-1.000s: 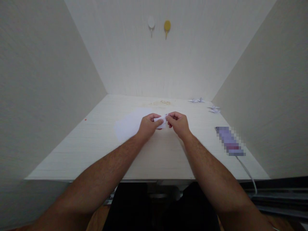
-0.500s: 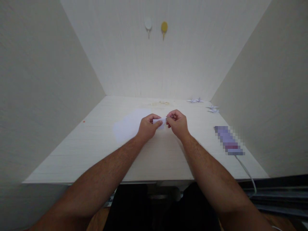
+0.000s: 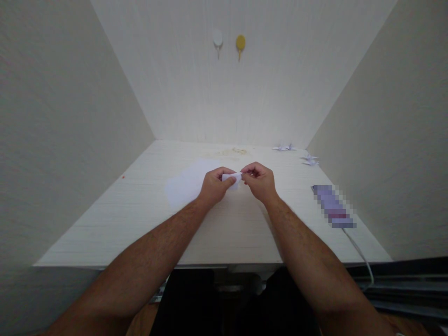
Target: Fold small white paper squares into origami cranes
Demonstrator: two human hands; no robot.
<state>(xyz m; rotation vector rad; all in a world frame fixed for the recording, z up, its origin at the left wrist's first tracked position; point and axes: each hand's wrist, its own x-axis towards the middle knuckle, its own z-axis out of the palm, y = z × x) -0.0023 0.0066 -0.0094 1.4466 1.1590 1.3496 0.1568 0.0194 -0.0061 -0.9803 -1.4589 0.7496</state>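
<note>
A small folded piece of white paper (image 3: 232, 178) is pinched between both my hands over the middle of the pale wooden table (image 3: 122, 219). My left hand (image 3: 214, 185) grips its left end, fingers curled and thumb pressed on top. My right hand (image 3: 259, 181) pinches its right end with thumb and fingertips. Under and left of my hands a flat white paper sheet (image 3: 187, 183) lies on the table.
Folded paper cranes sit at the far right (image 3: 284, 148) and near the right wall (image 3: 310, 160). A pixelated flat device (image 3: 332, 206) with a white cable (image 3: 360, 254) lies at the right. Two hooks, white (image 3: 217, 39) and yellow (image 3: 240, 43), hang on the back wall. Walls close in on both sides.
My hands stay together on the folded paper, with only slight finger shifts; the right fingertips have lifted a little. The view has tilted slightly.
</note>
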